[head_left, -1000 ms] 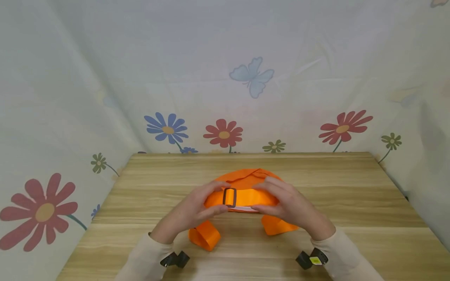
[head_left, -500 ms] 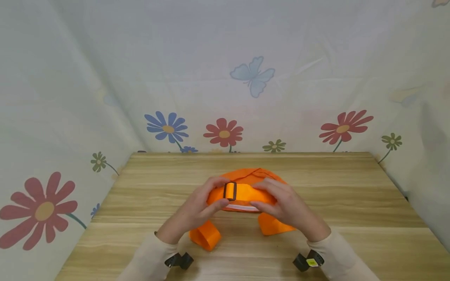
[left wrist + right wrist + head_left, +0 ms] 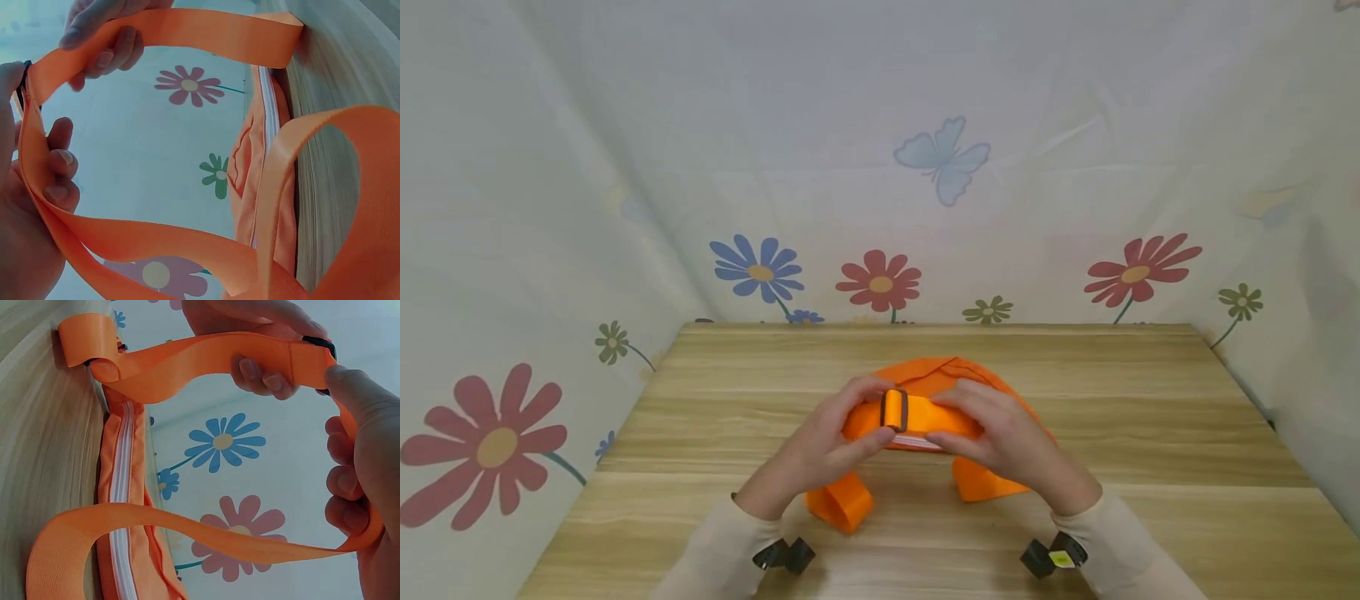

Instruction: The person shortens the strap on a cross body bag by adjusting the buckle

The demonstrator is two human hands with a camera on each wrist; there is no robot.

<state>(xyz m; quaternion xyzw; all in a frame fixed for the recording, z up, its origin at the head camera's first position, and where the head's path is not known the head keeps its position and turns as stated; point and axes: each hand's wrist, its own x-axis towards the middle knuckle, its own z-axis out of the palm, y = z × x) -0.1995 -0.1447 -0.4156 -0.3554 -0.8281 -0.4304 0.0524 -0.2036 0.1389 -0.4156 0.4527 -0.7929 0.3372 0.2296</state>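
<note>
An orange waist bag [image 3: 917, 377] with a white zipper [image 3: 123, 487] lies on the wooden table. Its orange strap [image 3: 925, 414] is raised off the table in a loop between both hands. A black slide buckle [image 3: 322, 342] sits on the raised strap. My left hand [image 3: 827, 442] grips the strap at the buckle's left side, fingers curled beneath and thumb at the near edge. To the right of the buckle, my right hand [image 3: 1011, 433] holds the strap between thumb and curled fingers. In the right wrist view, the right thumb [image 3: 359, 387] lies close to the buckle.
One looped strap end [image 3: 842, 502] rests on the table [image 3: 737, 400] below the left hand. Another strap part [image 3: 985, 482] lies under the right hand. A flower-print cloth [image 3: 820, 183] hangs behind and beside the table.
Both hands have lifted the strap slightly away from the near edge. The right hand has shifted left, nearer the buckle, and the buckle has turned a little. The bag stays in place.
</note>
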